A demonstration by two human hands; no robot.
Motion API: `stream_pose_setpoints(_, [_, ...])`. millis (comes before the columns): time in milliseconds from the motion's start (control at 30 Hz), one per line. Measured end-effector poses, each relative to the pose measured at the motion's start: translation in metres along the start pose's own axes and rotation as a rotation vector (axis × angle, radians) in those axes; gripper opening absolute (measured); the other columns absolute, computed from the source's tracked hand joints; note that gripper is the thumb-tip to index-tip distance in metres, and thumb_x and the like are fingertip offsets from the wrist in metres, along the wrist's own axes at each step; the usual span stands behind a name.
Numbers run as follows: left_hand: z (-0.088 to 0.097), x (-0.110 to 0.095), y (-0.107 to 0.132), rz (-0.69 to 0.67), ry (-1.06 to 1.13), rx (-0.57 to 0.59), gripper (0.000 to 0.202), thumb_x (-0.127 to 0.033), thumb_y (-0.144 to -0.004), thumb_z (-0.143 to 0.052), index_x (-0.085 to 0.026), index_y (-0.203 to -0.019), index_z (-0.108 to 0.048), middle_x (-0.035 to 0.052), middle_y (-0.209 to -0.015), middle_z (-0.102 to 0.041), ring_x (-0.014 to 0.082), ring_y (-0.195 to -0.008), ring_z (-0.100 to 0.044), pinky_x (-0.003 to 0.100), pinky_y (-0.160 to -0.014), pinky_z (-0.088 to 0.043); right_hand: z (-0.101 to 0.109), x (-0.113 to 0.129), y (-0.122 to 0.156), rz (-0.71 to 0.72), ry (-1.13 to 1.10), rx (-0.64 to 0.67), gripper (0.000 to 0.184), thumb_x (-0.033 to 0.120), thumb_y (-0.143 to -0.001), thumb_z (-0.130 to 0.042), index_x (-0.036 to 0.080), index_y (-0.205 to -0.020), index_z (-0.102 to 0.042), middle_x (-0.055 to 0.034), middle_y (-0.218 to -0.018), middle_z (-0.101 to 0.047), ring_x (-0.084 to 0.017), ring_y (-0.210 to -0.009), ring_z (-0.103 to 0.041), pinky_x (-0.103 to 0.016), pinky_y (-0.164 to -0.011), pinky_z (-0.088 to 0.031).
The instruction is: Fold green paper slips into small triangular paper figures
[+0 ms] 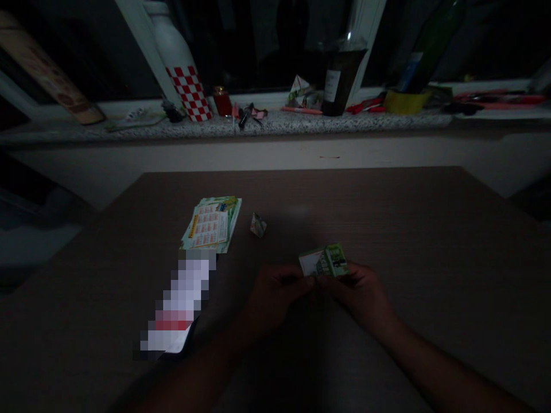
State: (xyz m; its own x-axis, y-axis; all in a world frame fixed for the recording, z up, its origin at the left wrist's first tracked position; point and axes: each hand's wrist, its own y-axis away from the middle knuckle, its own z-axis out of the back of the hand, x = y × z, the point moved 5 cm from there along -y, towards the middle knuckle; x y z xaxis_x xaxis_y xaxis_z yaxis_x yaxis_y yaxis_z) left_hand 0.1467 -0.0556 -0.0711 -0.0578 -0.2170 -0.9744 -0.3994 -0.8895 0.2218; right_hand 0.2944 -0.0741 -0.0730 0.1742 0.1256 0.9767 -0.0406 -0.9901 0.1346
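Between my two hands is a folded piece of printed paper (333, 260), green on the right and whitish on the left, with a slanting fold. My left hand (278, 289) pinches its lower left side, thumb on top. At its lower right, my right hand (364, 292) grips the paper with the thumb near the middle. The fingers underneath are mostly hidden, and the light is dim. A small folded paper piece (258, 225) with pointed corners stands beyond my left hand. Farther left lies a stack of printed paper sheets (209, 226), green and white.
A phone (183, 304) with a lit, blurred screen lies left of my left arm. Behind the table (387, 212), the granite sill (275, 123) carries a red-checked white bottle (189, 86), a dark lidded cup (338, 83), a green bottle (430, 46) in yellow tape and several small items.
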Motion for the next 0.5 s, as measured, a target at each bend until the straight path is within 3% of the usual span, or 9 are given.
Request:
stream_pose_setpoints(167, [-0.001,-0.002,0.002,-0.037,-0.043,-0.020,0.018,-0.034,-0.079,-0.065,-0.017,-0.078,-0.073,-0.0001,-0.069,-0.067,0.0133,-0.065,-0.057,0.022,-0.061,-0.041,0.002,0.000,0.001,-0.006,0.088,-0.004,0.012,0.029,-0.061,-0.080,0.020,-0.066,-0.074,-0.0023,-0.065,-0.072,-0.016,-0.057,-0.062,-0.028,-0.057,-0.050])
stream_pose_setpoints(300, [0.003,-0.009,0.003,-0.001,-0.067,-0.079,0.021,-0.033,-0.077,-0.067,-0.016,-0.068,-0.071,-0.0028,-0.058,-0.059,0.0103,-0.056,-0.050,0.020,-0.052,-0.034,0.003,0.000,0.002,0.008,0.171,0.015,0.008,0.026,-0.064,-0.076,0.020,-0.070,-0.075,-0.0010,-0.064,-0.070,-0.015,-0.054,-0.059,-0.026,-0.052,-0.048])
stream_pose_setpoints(500, [0.018,-0.016,0.001,-0.052,-0.018,-0.228,0.021,-0.034,-0.079,-0.066,-0.015,-0.072,-0.070,0.0004,-0.065,-0.065,0.0135,-0.065,-0.057,0.023,-0.062,-0.042,0.003,0.000,0.002,0.048,0.258,0.001,0.004,0.019,-0.064,-0.071,0.021,-0.066,-0.073,0.0018,-0.059,-0.065,-0.013,-0.052,-0.056,-0.023,-0.049,-0.045])
